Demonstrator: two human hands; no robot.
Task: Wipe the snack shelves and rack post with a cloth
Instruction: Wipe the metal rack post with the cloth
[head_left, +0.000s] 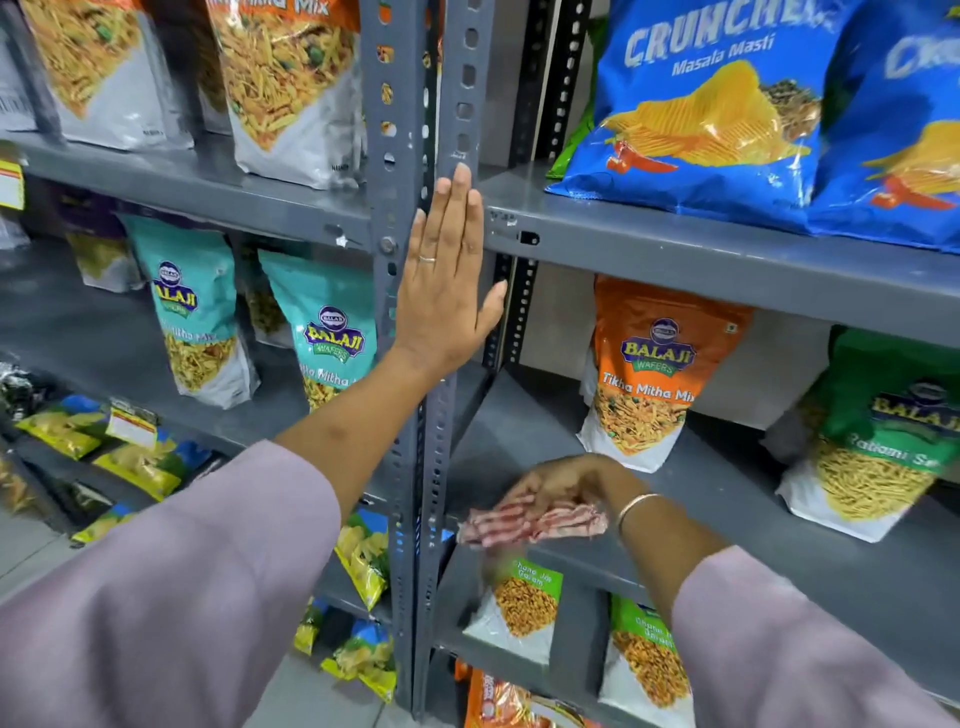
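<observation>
grey steel racks stocked with snack packets fill the view. nearest, the cloth (535, 522), striped red and white, is gripped by the right hand (558, 486) with fingers closed on it and is pressed onto the front edge of the middle shelf (753, 525), near its left corner beside the post (441, 405); wiping seems under way there. farther up, the left hand (447, 291) is laid flat on the post, fingers straight and holding nothing, probably to steady the rack. packets (649, 374) are kept toward the back edge, so the front strip is left bare for the cloth.
</observation>
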